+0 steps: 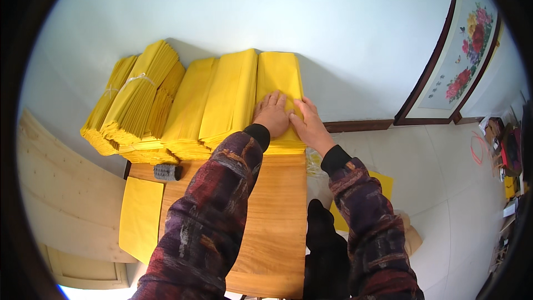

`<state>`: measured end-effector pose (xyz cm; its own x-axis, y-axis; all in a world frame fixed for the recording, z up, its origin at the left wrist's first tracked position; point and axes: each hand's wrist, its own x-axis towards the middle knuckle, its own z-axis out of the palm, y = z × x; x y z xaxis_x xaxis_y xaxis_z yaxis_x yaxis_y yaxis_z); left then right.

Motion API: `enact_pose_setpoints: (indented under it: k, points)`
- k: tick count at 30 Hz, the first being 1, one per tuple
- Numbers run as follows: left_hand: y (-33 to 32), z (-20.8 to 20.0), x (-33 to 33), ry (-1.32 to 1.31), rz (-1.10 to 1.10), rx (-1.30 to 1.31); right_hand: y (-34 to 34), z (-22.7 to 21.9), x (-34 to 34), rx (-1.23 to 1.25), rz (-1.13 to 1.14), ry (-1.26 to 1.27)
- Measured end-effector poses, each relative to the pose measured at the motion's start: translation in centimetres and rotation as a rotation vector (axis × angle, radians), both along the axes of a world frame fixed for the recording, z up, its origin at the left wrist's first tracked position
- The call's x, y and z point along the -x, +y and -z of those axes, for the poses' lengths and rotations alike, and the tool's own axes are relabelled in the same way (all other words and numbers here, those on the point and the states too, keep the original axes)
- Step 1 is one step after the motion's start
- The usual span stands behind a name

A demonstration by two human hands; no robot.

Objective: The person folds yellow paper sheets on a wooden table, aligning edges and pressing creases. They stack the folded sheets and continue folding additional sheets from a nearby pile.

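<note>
Several stacks of folded yellow paper sheets [233, 91] stand side by side along the back of a wooden table. My left hand [272, 114] lies flat on the rightmost yellow stack [278, 72], its fingers slightly apart. Beside it, my right hand [309, 124] rests at that stack's right edge, thumb toward the left hand and fingers stretched along the side. Neither hand is wrapped round anything. At the far left, yellow bundles [136, 86] lie on top of other sheets, tied with white string.
The wooden table [272, 211] has a small dark grey object [167, 172] near the stacks. A yellow sheet [141, 216] lies at its left edge, another yellow sheet [382, 184] below on the right. A framed flower picture [458, 61] leans on the wall; clutter [502, 150] lines the far right.
</note>
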<state>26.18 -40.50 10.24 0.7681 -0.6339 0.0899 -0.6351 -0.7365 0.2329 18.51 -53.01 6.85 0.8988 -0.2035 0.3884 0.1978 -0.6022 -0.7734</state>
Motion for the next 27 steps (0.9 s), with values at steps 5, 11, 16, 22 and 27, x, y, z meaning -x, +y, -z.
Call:
enact_pose_setpoints:
  k: [5, 11, 16, 22, 27]
  points:
    - [0.0, -2.5, 1.8, -0.135, -0.003, 0.154, -0.7, -1.1, 1.1, -0.119, -0.044, 0.043]
    - [3.2, -3.3, 7.1, -0.289, 0.13, 0.203, -1.1, -2.1, 1.4, -0.128, -0.089, 0.121]
    - [9.2, -1.3, 12.8, -0.236, 0.225, 0.333, -1.8, -3.0, 1.1, 0.034, -0.115, 0.197]
    - [20.2, 2.9, 19.4, 0.118, 0.198, 0.23, -3.4, -5.3, -2.9, 0.378, -0.11, 0.162]
    - [24.4, 5.3, 21.2, 0.183, 0.074, 0.197, -2.2, -6.9, -11.7, 0.534, -0.103, 0.162]
